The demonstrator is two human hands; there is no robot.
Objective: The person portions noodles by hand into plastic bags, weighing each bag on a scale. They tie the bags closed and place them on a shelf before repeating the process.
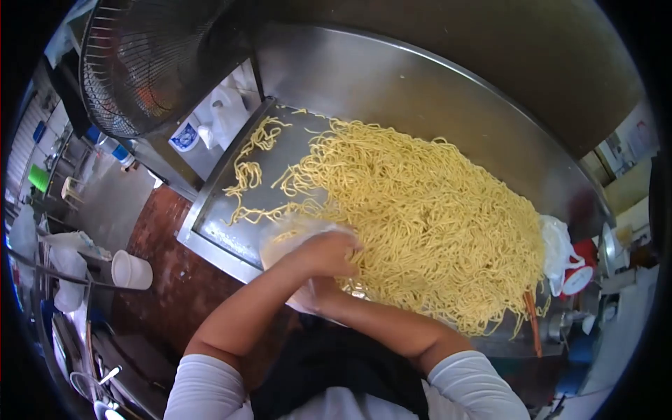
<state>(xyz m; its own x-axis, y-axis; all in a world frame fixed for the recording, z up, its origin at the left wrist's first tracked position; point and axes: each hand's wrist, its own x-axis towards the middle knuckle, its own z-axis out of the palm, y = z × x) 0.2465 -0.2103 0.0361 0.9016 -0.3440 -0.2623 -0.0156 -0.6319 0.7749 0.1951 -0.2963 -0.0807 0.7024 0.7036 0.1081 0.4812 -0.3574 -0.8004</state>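
Observation:
A big heap of yellow noodles [434, 210] lies on a steel worktop [217, 227], with loose strands at its left end. At the heap's near left edge is a thin clear plastic bag [280, 241], partly smeared by motion. My left hand [327, 253] is against the bag beside the noodles, its fingers bent but blurred, so I cannot see whether they grip anything. Crossing below the left wrist, my right hand [318, 294] is at the bag's near side and appears to hold it. Its fingers are mostly hidden.
A tall steel splashguard [420, 91] backs the worktop. At the upper left stands a caged fan [133, 77]. A white plastic bag [556, 248] and a brown stick [533, 322] lie at the right end. A white bucket [131, 270] is on the left.

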